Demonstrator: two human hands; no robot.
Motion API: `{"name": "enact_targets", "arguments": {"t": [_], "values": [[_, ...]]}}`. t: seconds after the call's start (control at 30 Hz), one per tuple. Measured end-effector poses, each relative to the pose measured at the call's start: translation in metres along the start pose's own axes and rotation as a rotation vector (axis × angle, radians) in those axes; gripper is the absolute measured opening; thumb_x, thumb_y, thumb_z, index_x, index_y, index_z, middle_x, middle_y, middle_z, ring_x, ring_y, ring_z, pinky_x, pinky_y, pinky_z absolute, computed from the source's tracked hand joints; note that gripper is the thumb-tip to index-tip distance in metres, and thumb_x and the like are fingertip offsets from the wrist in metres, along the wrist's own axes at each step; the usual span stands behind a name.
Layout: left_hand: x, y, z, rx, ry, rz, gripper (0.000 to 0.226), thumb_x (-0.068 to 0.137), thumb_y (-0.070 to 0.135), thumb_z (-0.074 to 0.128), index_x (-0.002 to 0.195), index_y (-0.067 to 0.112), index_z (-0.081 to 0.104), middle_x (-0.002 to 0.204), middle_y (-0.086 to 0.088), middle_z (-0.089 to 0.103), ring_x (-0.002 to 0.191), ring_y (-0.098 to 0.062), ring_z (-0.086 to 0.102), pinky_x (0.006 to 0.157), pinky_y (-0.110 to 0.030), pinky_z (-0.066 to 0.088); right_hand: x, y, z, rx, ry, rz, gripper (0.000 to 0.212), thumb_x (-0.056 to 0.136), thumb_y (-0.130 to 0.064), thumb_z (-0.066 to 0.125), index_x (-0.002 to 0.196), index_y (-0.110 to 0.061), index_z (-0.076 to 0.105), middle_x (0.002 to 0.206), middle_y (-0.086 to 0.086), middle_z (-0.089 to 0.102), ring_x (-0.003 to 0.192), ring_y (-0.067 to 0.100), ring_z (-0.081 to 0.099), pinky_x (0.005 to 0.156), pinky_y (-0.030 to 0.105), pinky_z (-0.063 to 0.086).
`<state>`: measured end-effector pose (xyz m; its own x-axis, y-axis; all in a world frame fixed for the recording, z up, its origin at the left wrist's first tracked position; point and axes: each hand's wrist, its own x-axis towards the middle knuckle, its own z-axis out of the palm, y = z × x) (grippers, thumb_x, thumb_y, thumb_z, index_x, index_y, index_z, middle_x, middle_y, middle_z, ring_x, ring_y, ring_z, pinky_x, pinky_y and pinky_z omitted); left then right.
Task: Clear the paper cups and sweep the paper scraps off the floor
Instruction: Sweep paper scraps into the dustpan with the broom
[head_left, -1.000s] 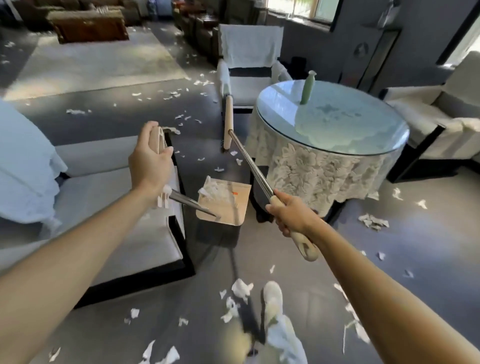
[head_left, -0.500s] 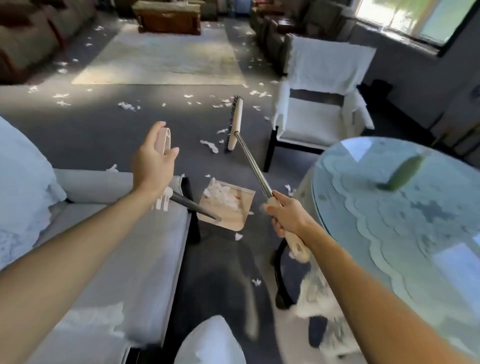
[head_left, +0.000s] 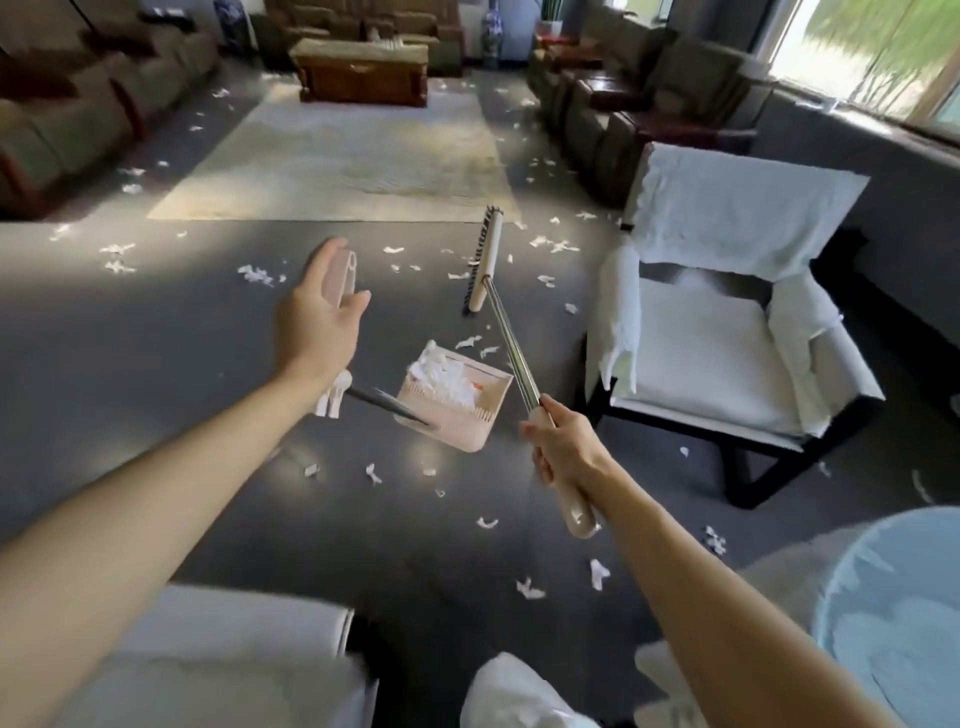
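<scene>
My left hand (head_left: 319, 319) grips the pale handle of a long-handled dustpan (head_left: 470, 415), whose beige pan hangs just above the dark floor with white paper scraps (head_left: 441, 374) piled in it. My right hand (head_left: 563, 449) is closed around the beige grip of a broom (head_left: 485, 265); its metal shaft runs up and away to the brush head, which is over the floor ahead. More white paper scraps (head_left: 530, 590) lie scattered over the grey floor around and beyond the pan. No paper cups are visible.
A white-covered armchair (head_left: 727, 332) stands to the right. A glass-topped round table (head_left: 893, 613) is at the lower right and a grey seat (head_left: 218, 665) at the lower left. A pale rug (head_left: 337, 156), sofas and a wooden table (head_left: 363, 67) lie farther off.
The view has swung left and forward past the round table toward the open floor. Both hands keep their hold, with the dustpan and broom carried out over the scrap-strewn floor.
</scene>
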<state>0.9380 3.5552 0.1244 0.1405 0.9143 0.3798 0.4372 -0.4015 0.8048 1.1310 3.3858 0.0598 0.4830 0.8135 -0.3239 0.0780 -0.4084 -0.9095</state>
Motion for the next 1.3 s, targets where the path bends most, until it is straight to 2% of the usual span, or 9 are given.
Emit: {"name": "enact_targets", "arguments": {"t": [0.13,0.3,0.4,0.5,0.6,0.77,0.97,1.13,1.3], "values": [[0.115,-0.022,0.059,-0.014,0.013,0.009,0.050,0.087,0.016,0.063,0.132,0.032,0.051,0.120,-0.001,0.064,0.091,-0.038,0.064,0.080,-0.048,0.055,0.125,-0.042,-0.005,0.003,0.017,-0.008,0.038,0.094,-0.006,0.051,0.128,-0.023,0.049,0.049,0.006,0.043,0.035,0.017,0.037,0.038,0.023,0.034],[0.261,-0.051,0.145,-0.048,0.006,0.032,0.050,0.086,0.014,0.065,0.132,0.030,0.052,0.112,0.014,0.059,0.101,-0.032,0.061,0.081,-0.048,0.055,0.303,-0.094,-0.015,-0.012,0.036,-0.048,0.017,0.093,-0.010,0.055,0.085,-0.025,0.051,0.056,0.004,0.045,0.030,0.009,0.037,0.035,0.022,0.035],[0.355,-0.054,0.194,-0.060,0.028,0.062,0.052,0.086,0.011,0.065,0.134,0.026,0.051,0.122,0.004,0.063,0.103,-0.030,0.061,0.086,-0.039,0.052,0.404,-0.139,-0.023,-0.010,0.066,-0.056,0.018,0.092,-0.007,0.055,0.089,-0.024,0.049,0.054,0.003,0.044,0.033,0.010,0.039,0.036,0.023,0.036],[0.437,-0.060,0.227,-0.003,0.024,0.062,0.050,0.087,0.010,0.065,0.134,0.023,0.052,0.121,0.001,0.064,0.103,-0.026,0.059,0.079,-0.019,0.038,0.488,-0.177,-0.024,0.001,0.049,-0.026,0.018,0.090,-0.005,0.054,0.103,-0.019,0.053,0.053,0.004,0.044,0.038,0.015,0.039,0.040,0.026,0.037],[0.524,-0.077,0.263,-0.047,0.038,0.031,0.051,0.088,0.012,0.064,0.136,0.022,0.051,0.126,0.002,0.061,0.111,-0.021,0.056,0.078,-0.011,0.032,0.572,-0.207,-0.027,-0.006,0.042,-0.024,0.023,0.090,-0.003,0.052,0.109,-0.016,0.055,0.051,0.005,0.042,0.035,0.014,0.038,0.038,0.023,0.036],[0.672,-0.115,0.343,-0.073,-0.073,0.092,0.051,0.089,0.013,0.065,0.136,0.023,0.050,0.130,0.009,0.056,0.118,-0.015,0.052,0.086,-0.015,0.036,0.719,-0.239,-0.021,0.041,0.100,0.000,0.038,0.092,-0.004,0.052,0.120,-0.030,0.051,0.052,0.004,0.042,0.038,0.015,0.038,0.039,0.024,0.036],[0.880,-0.140,0.435,-0.085,-0.231,0.268,0.053,0.088,0.014,0.067,0.137,0.024,0.049,0.121,0.020,0.050,0.110,-0.004,0.048,0.087,-0.014,0.036,0.904,-0.312,-0.003,0.151,0.258,0.002,0.027,0.095,-0.006,0.053,0.116,-0.023,0.051,0.054,0.007,0.040,0.038,0.015,0.037,0.035,0.023,0.037],[1.015,-0.152,0.528,-0.060,-0.366,0.343,0.049,0.089,0.017,0.067,0.134,0.023,0.051,0.127,0.001,0.062,0.112,-0.024,0.059,0.082,-0.023,0.041,1.018,-0.355,-0.014,0.203,0.396,0.100,0.018,0.095,-0.007,0.052,0.109,-0.018,0.054,0.053,0.006,0.040,0.033,0.011,0.036,0.033,0.020,0.035],[1.119,-0.155,0.651,-0.105,-0.445,0.350,0.044,0.090,0.017,0.065,0.131,0.024,0.052,0.123,0.002,0.063,0.103,-0.017,0.058,0.075,-0.018,0.035,1.138,-0.371,-0.052,0.295,0.528,0.159,0.010,0.096,-0.006,0.050,0.103,-0.011,0.055,0.051,0.002,0.041,0.032,0.010,0.036,0.034,0.019,0.034]]}}
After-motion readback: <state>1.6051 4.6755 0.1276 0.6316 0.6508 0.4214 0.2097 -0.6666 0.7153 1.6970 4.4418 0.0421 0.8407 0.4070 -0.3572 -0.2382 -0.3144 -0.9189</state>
